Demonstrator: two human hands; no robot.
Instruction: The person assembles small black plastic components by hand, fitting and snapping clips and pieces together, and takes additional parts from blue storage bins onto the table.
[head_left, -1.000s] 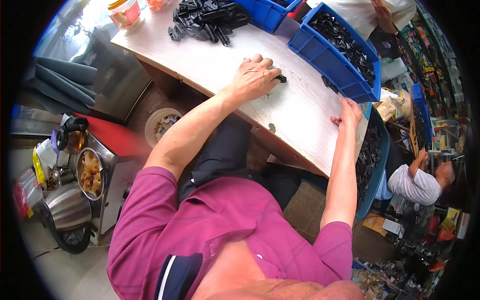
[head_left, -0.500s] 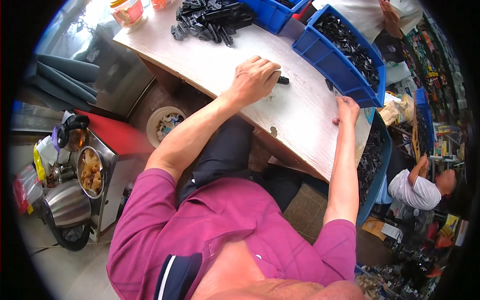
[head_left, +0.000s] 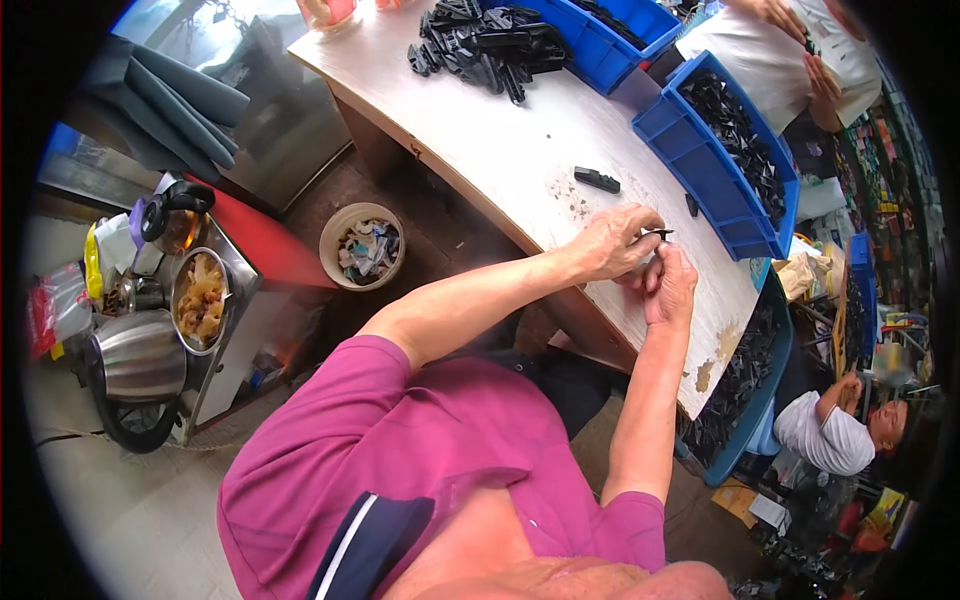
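My left hand (head_left: pixel 618 242) and my right hand (head_left: pixel 672 285) meet above the white tabletop (head_left: pixel 500 160). Pinched at their fingertips is a small black plastic piece (head_left: pixel 657 232); most of it hides behind the fingers. Both hands are closed on it, as far as the fingers show. A larger black plastic part (head_left: pixel 597 180) lies on the table just beyond my left hand. Beside the blue bin, a small black piece (head_left: pixel 692 205) rests on the tabletop.
A heap of black parts (head_left: pixel 490 45) lies at the far end. Blue bins (head_left: pixel 700 190) (head_left: pixel 600 62) with black pieces line the far side. A teal tub (head_left: pixel 775 370) stands at right, a waste bucket (head_left: pixel 330 245) below left. Two co-workers are at the right.
My left hand has let go of the black part on the table and moved right. My right hand has left the bin's edge, and both now meet around a small black piece.
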